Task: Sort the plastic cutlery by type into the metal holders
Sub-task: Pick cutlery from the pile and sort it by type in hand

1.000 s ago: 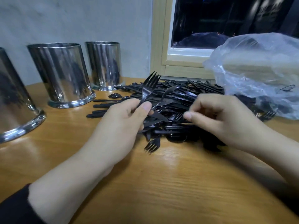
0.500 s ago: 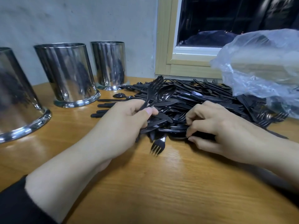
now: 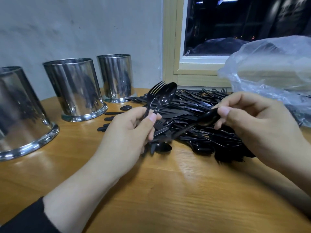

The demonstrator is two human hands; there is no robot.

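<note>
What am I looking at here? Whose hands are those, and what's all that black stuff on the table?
There is no machine here, just a person. The picture comes from a camera worn on their head, so you look down at their two hands as they do. On the wooden table lies a big pile of black plastic cutlery: forks, spoons and knives mixed together. On the left stand three shiny metal holders, where each kind should go. The left hand holds a fork and a spoon upright together. The right hand pinches another spoon by its bowl, lifted over the pile. On the right sits a clear plastic bag, with a dark window behind.
</note>
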